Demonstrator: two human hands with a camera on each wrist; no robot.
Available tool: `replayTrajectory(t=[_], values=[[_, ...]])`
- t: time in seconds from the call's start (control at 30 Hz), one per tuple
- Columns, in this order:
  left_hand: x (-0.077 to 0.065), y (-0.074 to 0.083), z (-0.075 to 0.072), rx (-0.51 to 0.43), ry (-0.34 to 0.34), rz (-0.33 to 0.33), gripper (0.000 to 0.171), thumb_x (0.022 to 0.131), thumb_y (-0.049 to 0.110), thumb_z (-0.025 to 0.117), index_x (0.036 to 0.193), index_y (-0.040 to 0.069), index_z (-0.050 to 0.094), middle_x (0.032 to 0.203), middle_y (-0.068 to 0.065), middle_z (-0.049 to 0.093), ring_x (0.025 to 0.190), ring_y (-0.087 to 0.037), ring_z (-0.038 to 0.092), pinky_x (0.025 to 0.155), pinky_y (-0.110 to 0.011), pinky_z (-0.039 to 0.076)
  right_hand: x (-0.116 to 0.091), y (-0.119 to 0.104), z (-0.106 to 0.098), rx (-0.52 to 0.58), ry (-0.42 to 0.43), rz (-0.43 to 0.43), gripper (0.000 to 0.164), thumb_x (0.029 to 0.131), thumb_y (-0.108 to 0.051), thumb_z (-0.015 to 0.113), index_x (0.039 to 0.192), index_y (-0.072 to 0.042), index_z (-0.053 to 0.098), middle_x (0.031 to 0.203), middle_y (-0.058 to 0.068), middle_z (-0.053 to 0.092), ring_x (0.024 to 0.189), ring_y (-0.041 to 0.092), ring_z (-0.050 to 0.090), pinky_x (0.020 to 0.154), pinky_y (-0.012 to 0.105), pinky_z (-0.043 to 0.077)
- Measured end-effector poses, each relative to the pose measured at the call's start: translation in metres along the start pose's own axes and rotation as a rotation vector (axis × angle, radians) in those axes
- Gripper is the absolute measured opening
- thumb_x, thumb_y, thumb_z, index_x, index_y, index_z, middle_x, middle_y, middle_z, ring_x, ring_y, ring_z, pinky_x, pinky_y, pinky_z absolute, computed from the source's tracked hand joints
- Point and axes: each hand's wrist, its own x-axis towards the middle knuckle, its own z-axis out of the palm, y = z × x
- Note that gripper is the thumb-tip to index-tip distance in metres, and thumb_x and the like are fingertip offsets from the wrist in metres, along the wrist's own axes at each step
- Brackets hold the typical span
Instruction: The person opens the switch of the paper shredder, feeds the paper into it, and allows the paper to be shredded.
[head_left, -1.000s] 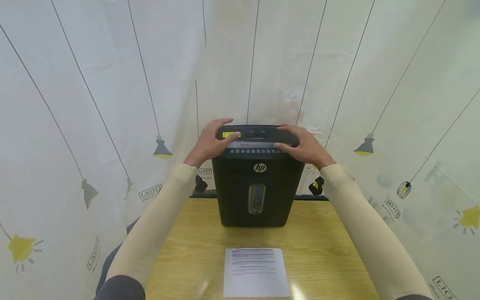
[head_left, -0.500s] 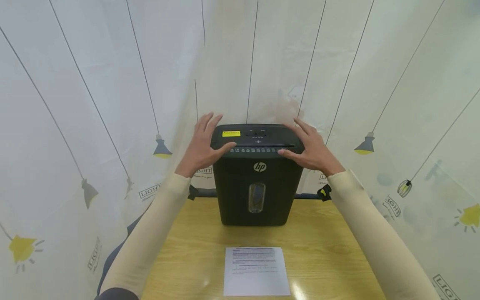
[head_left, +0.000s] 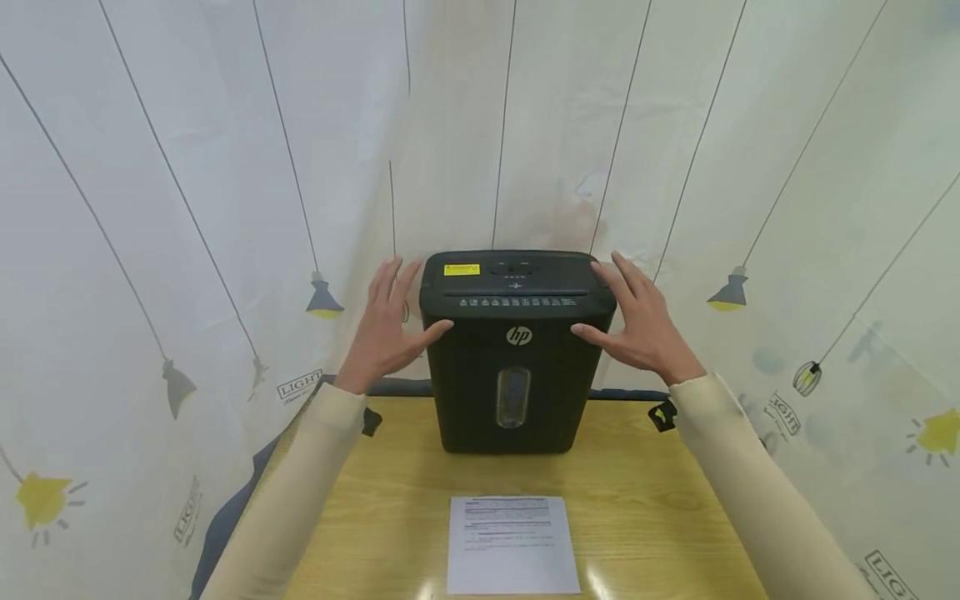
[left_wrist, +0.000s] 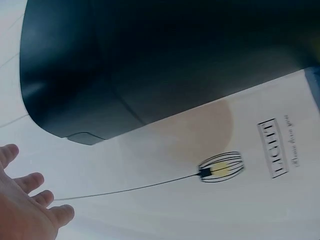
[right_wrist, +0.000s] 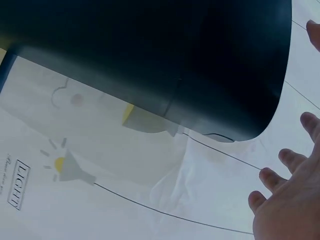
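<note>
Well, your left hand (head_left: 390,333) and right hand (head_left: 643,329) were spread, holding nothing, either side of the black shredder (head_left: 517,354) at mid-frame; it looked stiff, smooth and probably heavy, best gripped under both ends of its top rim (head_left: 517,311).

The black, box-shaped plastic shredder (head_left: 517,356) is marked with a yellow rectangular label (head_left: 461,270); the yellow-brown wooden worktop (head_left: 645,475) is wavily grained.

Yellowish wood-grain table (head_left: 660,492), pretty glossy, with a black HP shredder (head_left: 476,379) standing upright on it and printed paper (head_left: 513,562) lying flat in front of the shredder.
</note>
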Motion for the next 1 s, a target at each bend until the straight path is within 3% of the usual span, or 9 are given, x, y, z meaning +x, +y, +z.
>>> replayTrajectory(t=[0.43, 0.8, 1.0], values=[[-0.047, -0.026, 0.031, -0.114, 0.039, -0.113, 0.105, 0.085, 0.063, 0.073, 0.165, 0.033, 0.013, 0.172, -0.005, 0.013, 0.158, -0.028, 0.015, 0.121, -0.061, 0.032, -0.040, 0.015, 0.024, 0.054, 0.024, 0.083, 0.108, 0.085, -0.051, 0.078, 0.166, -0.022, 0.013, 0.174, 0.010, 0.005, 0.157, 0.045, 0.013, 0.119, 0.074, 0.012], [-0.092, -0.033, 0.066, -0.216, -0.045, -0.294, 0.108, 0.086, 0.069, 0.069, 0.166, 0.022, 0.012, 0.173, -0.009, 0.010, 0.159, -0.033, 0.013, 0.120, -0.065, 0.029, -0.073, 0.030, 0.055, 0.112, 0.022, 0.170, 0.114, 0.085, -0.050, 0.078, 0.166, -0.022, 0.004, 0.175, 0.007, 0.002, 0.157, 0.045, 0.012, 0.117, 0.076, 0.013], [-0.113, -0.037, 0.087, -0.273, -0.078, -0.393, 0.109, 0.084, 0.073, 0.068, 0.165, 0.027, 0.010, 0.172, -0.010, 0.011, 0.158, -0.035, 0.016, 0.120, -0.065, 0.029, -0.087, 0.035, 0.073, 0.148, -0.005, 0.207, 0.115, 0.086, -0.051, 0.078, 0.166, -0.022, 0.002, 0.175, 0.007, 0.000, 0.157, 0.046, 0.010, 0.118, 0.076, 0.012]])
